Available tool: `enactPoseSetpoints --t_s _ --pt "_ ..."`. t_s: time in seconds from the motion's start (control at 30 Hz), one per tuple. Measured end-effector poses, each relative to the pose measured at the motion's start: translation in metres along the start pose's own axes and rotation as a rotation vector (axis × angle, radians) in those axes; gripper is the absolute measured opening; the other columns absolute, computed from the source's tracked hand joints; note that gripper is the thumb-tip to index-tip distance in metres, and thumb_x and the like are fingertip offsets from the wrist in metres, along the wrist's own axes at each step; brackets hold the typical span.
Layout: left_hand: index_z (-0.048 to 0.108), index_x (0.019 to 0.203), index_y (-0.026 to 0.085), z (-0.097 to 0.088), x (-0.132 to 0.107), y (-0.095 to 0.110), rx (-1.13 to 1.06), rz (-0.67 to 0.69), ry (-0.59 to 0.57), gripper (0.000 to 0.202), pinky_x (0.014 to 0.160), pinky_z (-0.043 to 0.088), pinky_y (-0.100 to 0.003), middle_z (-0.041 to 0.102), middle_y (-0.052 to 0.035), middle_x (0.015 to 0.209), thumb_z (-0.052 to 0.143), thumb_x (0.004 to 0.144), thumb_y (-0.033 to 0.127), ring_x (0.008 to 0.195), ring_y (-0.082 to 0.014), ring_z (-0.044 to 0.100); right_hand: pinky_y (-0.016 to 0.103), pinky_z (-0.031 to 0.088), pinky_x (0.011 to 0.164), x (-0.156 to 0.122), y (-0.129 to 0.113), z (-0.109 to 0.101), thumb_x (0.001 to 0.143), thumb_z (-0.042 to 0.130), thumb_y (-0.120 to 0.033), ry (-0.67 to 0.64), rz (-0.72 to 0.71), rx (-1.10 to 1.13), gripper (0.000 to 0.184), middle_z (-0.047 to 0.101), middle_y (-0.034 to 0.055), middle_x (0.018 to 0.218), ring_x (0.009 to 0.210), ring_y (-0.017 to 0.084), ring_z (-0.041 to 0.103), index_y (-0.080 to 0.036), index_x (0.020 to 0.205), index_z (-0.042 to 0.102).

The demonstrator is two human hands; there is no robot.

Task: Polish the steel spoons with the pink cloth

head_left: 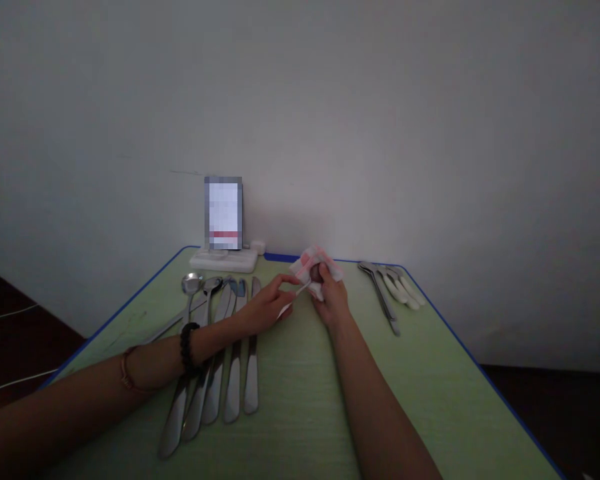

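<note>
My left hand point(273, 303) is closed on the pale handle of a spoon point(303, 289), fingers pinching it. My right hand point(333, 297) grips a white and pink cloth point(311, 257) folded around the spoon's head, its thumb pressing from above. A dark rounded patch in the cloth looks like the spoon's bowl, partly covered. Beneath and beside my left forearm lies a row of long metal utensils, among them a ladle point(192, 283), a large spoon point(212, 287) and a flat-handled utensil point(251, 380). Their far ends are partly hidden by my left arm.
On the right of the green table point(300, 427) lie metal spoons point(383, 300) and several white-handled pieces point(404, 290). At the back left a lit phone point(223, 213) stands on a white stand point(225, 261). A pale wall rises behind the table's blue edge.
</note>
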State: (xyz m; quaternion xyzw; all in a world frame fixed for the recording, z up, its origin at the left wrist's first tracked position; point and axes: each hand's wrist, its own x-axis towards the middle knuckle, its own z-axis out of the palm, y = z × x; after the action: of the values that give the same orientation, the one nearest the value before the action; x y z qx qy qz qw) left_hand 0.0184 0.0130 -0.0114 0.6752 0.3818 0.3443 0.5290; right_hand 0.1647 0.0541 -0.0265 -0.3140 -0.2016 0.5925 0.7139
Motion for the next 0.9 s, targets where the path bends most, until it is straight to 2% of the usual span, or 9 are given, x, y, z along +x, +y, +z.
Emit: enactPoseSetpoints --t_s 0.1,0.27,0.33,0.43,0.57,0.7,0.77,0.9 --pt "0.041 0.1 0.019 0.001 0.002 0.0 -0.08 -0.039 0.043 0.022 0.043 0.026 -0.016 0.037 0.0114 0.051 0.044 0.083 0.032 0.043 -0.0059 0.033 0.025 0.054 0.06 0.001 -0.001 -0.003 0.071 0.067 -0.021 -0.022 0.028 0.021 0.012 0.071 -0.0018 0.072 0.065 0.013 0.064 -0.019 0.083 0.065" --pt "0.04 0.099 0.02 0.001 0.002 -0.001 -0.162 -0.075 -0.025 0.027 0.041 0.021 -0.016 0.033 0.0117 0.051 0.048 0.079 0.037 0.042 -0.0063 0.029 0.027 0.055 0.067 0.002 -0.002 -0.005 0.071 0.068 -0.026 -0.087 0.053 0.029 0.024 0.072 0.0017 0.085 0.077 0.015 0.066 -0.018 0.093 0.064" --pt "0.041 0.097 0.019 0.0 0.002 -0.003 -0.173 -0.07 -0.018 0.028 0.043 0.021 -0.017 0.033 0.0114 0.051 0.048 0.079 0.038 0.044 -0.0066 0.03 0.026 0.054 0.066 0.002 -0.002 -0.005 0.073 0.066 -0.03 -0.086 0.058 0.019 0.025 0.072 0.0025 0.086 0.076 0.015 0.066 -0.017 0.094 0.064" --pt "0.048 0.092 0.016 -0.001 0.002 -0.002 -0.101 -0.043 -0.021 0.028 0.045 0.022 -0.019 0.034 0.0093 0.051 0.045 0.08 0.041 0.046 -0.0073 0.03 0.025 0.054 0.066 0.002 -0.003 -0.004 0.077 0.061 -0.036 -0.114 0.085 0.033 0.028 0.072 0.0034 0.088 0.076 0.014 0.066 -0.017 0.097 0.063" --pt "0.056 0.078 0.013 -0.003 0.001 0.004 0.035 -0.029 -0.098 0.044 0.047 0.024 -0.022 0.032 0.0065 0.049 0.03 0.087 0.047 0.046 -0.0087 0.028 0.026 0.054 0.068 0.001 -0.006 -0.002 0.081 0.054 -0.04 -0.137 0.137 0.056 0.031 0.072 0.0029 0.089 0.081 0.014 0.066 -0.017 0.101 0.061" --pt "0.047 0.063 0.017 -0.002 0.001 0.005 0.042 -0.037 -0.083 0.047 0.048 0.026 -0.023 0.032 0.0054 0.049 0.027 0.087 0.051 0.047 -0.0094 0.029 0.027 0.054 0.07 -0.002 -0.009 0.001 0.083 0.052 -0.042 -0.142 0.153 0.049 0.031 0.072 0.0017 0.085 0.075 0.014 0.066 -0.017 0.098 0.061" --pt "0.043 0.063 0.018 -0.001 0.001 0.003 0.042 -0.04 -0.071 0.042 0.047 0.027 -0.023 0.034 0.0053 0.051 0.033 0.085 0.052 0.048 -0.0094 0.03 0.026 0.053 0.071 -0.003 -0.01 0.002 0.085 0.048 -0.042 -0.137 0.169 0.065 0.03 0.072 0.0016 0.083 0.073 0.013 0.066 -0.017 0.096 0.062" --pt "0.047 0.076 0.017 0.0 0.001 -0.003 0.069 -0.047 -0.099 0.035 0.045 0.026 -0.021 0.037 0.0062 0.052 0.037 0.085 0.05 0.047 -0.0091 0.033 0.023 0.053 0.07 -0.007 -0.013 0.006 0.088 0.042 -0.041 -0.133 0.182 0.082 0.033 0.071 0.0012 0.079 0.071 0.012 0.066 -0.017 0.09 0.063"
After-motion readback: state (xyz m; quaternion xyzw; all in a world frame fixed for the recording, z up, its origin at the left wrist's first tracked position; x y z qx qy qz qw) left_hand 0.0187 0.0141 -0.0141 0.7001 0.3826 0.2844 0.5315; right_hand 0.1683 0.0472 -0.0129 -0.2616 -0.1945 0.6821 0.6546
